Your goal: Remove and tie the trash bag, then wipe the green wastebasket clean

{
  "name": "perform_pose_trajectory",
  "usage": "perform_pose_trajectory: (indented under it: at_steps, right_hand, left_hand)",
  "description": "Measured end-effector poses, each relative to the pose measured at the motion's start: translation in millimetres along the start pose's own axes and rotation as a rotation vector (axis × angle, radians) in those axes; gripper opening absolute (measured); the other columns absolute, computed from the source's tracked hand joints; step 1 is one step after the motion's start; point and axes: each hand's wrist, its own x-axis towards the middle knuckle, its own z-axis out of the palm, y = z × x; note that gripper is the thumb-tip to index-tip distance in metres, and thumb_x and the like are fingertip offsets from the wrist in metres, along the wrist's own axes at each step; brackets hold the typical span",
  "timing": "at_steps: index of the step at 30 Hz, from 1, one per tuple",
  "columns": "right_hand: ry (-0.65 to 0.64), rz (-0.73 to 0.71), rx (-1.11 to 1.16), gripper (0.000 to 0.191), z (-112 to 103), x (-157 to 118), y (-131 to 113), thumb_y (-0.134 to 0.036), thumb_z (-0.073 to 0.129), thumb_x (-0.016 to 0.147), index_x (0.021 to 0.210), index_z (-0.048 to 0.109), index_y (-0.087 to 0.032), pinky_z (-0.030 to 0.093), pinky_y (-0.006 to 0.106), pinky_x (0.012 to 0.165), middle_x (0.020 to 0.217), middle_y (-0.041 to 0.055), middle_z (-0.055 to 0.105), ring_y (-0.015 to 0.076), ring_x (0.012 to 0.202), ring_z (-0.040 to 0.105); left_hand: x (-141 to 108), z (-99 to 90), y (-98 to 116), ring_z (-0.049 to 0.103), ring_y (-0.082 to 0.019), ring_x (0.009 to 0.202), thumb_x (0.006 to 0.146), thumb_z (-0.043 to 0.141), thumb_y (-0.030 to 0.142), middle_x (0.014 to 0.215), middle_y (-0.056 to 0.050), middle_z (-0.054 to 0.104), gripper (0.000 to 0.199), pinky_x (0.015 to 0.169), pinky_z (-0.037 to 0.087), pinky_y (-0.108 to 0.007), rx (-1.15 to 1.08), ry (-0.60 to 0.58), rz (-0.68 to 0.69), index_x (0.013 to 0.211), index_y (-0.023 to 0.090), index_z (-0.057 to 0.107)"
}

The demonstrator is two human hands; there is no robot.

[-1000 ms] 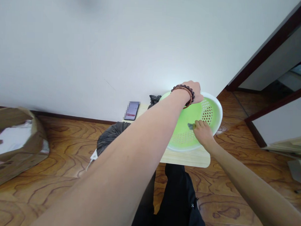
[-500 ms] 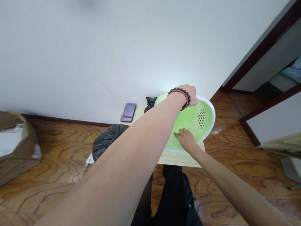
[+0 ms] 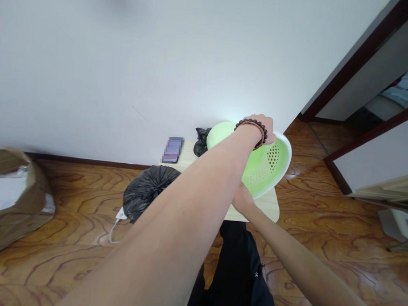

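A white-rimmed plastic colander (image 3: 286, 160), light green inside with a patch of holes, sits tilted on a small wooden-topped table (image 3: 267, 208). My left hand (image 3: 267, 128), with a beaded bracelet at the wrist, reaches across to its far rim and is closed over it; the fingertips are hidden. A rounded light green part (image 3: 220, 133) shows to the left of the colander, partly behind my forearm. Near the colander's front edge, my right hand (image 3: 243, 200) goes in under my left forearm. Its fingers are hidden, and so is anything in them.
A phone (image 3: 172, 150) and a small knotted black bag (image 3: 200, 143) lie at the table's back left. A larger black bag (image 3: 145, 191) bulges at the left, beside a white power strip (image 3: 121, 214). On the floor far left stands a cardboard box (image 3: 38, 194).
My right hand, which held a small grey object inside the colander, has moved left and toward me, behind my left forearm. My left hand has shifted slightly right, and the colander is tilted more.
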Motion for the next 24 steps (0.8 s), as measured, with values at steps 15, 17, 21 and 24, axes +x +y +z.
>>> perform_pose_trajectory:
  at_steps: [15,17,21,24]
  right_hand:
    - [0.017,0.209,-0.095,0.034,-1.8,-11.3,53.3,-0.011,0.038,0.085,0.111,0.059,-0.015,0.037,0.028,0.079,0.099,0.0116,0.051,0.0200,0.091,0.050]
    - [0.013,0.177,-0.006,0.032,8.1,-8.6,28.5,-0.016,0.039,0.086,0.113,0.058,-0.016,0.038,0.027,0.079,0.100,0.0106,0.051,0.0189,0.090,0.051]
    - [0.041,0.025,-0.085,0.031,-5.0,-7.1,25.5,-0.012,0.037,0.086,0.106,0.061,-0.017,0.038,0.027,0.079,0.102,0.0110,0.051,0.0198,0.094,0.048]
    - [0.092,0.053,-0.248,0.032,-28.5,-10.6,58.4,-0.010,0.034,0.087,0.098,0.064,-0.015,0.037,0.032,0.082,0.103,0.0146,0.051,0.0234,0.098,0.046]
  left_hand:
    - [-1.7,-0.5,4.3,0.059,-0.026,0.088,0.065,0.050,0.031,0.109,-0.013,0.063,0.049,0.071,0.047,-0.035,0.015,0.024,0.119,0.110,0.019,0.063]
    - [-2.4,-1.1,2.1,0.059,-0.024,0.087,0.065,0.051,0.030,0.107,-0.012,0.063,0.047,0.071,0.047,-0.033,0.018,0.022,0.139,0.109,0.019,0.064]
    - [-6.6,-3.7,-5.8,0.057,-0.022,0.091,0.065,0.053,0.032,0.107,-0.006,0.063,0.047,0.076,0.044,-0.029,0.038,0.033,0.140,0.111,0.025,0.062]
    - [-12.6,-6.8,-10.1,0.054,-0.020,0.098,0.066,0.056,0.034,0.104,-0.001,0.063,0.045,0.080,0.041,-0.025,0.029,0.011,0.087,0.110,0.029,0.062]
